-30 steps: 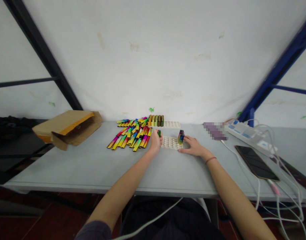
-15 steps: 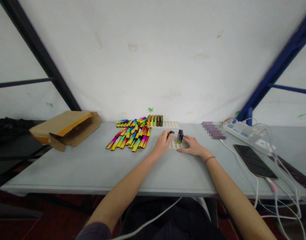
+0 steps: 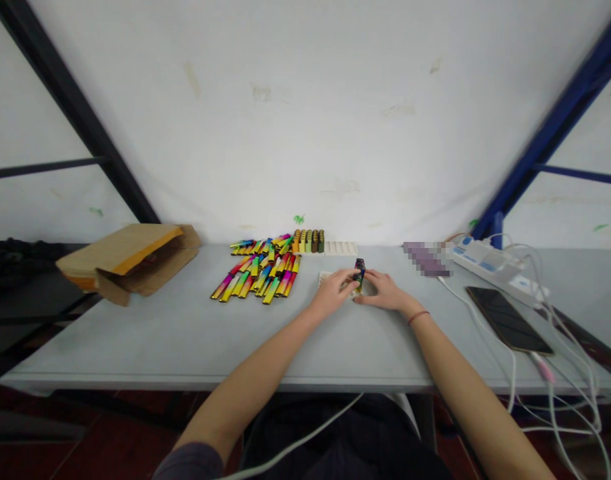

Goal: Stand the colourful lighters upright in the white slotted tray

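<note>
Upright rainbow-coloured lighters (image 3: 359, 267) with dark tops stand close together at the right end of a white perforated tray (image 3: 324, 276). My left hand (image 3: 332, 293) reaches over the tray, its thumb and fingertips closed round a lighter at the left side of this group. Its palm and fingers hide most of the tray. On the right, my right hand (image 3: 384, 292) curves round the tray's right end, thumb at the front corner and fingers by the lighters.
Many loose shiny lighters (image 3: 255, 275) lie in a pile to the left. Behind are rows of upright orange-to-brown lighters (image 3: 309, 241) and another white tray (image 3: 340, 248). A cardboard box (image 3: 130, 257) sits far left; a phone (image 3: 508, 320), power strip (image 3: 495, 267) and white cables are right.
My left hand has moved right with its lighter, up to the standing lighters, and now covers more of the tray. My right hand has stayed in place.
</note>
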`<state>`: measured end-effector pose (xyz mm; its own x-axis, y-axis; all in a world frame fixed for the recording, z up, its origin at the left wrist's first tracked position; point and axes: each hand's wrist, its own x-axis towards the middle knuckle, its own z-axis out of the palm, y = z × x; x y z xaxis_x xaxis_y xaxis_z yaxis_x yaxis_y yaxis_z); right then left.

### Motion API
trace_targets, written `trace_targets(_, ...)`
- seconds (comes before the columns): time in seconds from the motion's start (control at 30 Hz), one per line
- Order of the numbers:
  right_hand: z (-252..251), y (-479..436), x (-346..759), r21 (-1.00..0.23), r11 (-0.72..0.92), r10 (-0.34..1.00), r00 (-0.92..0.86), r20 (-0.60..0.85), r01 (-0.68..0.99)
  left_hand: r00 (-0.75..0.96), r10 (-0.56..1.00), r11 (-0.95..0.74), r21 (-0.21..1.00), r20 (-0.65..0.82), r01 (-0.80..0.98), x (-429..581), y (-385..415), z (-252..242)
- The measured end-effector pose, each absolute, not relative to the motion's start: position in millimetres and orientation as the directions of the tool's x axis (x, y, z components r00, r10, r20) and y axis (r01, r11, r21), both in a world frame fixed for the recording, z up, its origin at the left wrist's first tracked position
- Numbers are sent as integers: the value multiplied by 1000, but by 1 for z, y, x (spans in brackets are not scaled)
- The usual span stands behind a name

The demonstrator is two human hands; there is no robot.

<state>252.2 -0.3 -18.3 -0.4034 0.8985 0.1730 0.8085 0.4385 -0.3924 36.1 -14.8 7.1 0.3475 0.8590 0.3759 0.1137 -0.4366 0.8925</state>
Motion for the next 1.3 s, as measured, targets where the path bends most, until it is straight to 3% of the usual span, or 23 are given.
trace_targets(0.17, -18, -1, 251, -389, 429, 903, -390, 178, 815, 312, 863, -466, 865, 398, 187, 40, -18, 10)
trace_targets(0.33, -18, -1, 251, -382, 418, 908, -388, 157, 824, 411, 775, -632, 598, 480, 493, 36, -23, 20)
trace_targets(0.4, -18, -1, 252, -385, 413, 910, -385, 152, 825, 370, 814, -570, 487, 449, 662, 27, -22, 27)
trace_targets(0.5, -18, 0, 252, -397, 407, 913, -380, 149, 823, 183, 882, -346, 333, 433, 877, 8, -15, 33)
trace_targets(0.67, -18, 0, 253, -399, 407, 913, -381, 145, 822, 29, 921, -103, 171, 388, 980, -18, 6, 25)
trace_targets(1.07, -15, -1, 251, -396, 392, 919, -377, 119, 831, 83, 944, -124, 109, 319, 986, -14, 15, 20)
trace_targets(1.2, -13, -1, 251, -392, 390, 919, -380, 107, 833, 63, 946, -122, 169, 319, 978, -13, 16, 18)
trace_targets(1.3, -12, -2, 251, -390, 390, 919, -381, 102, 834, 9, 925, -138, 314, 379, 939, -12, 17, 20)
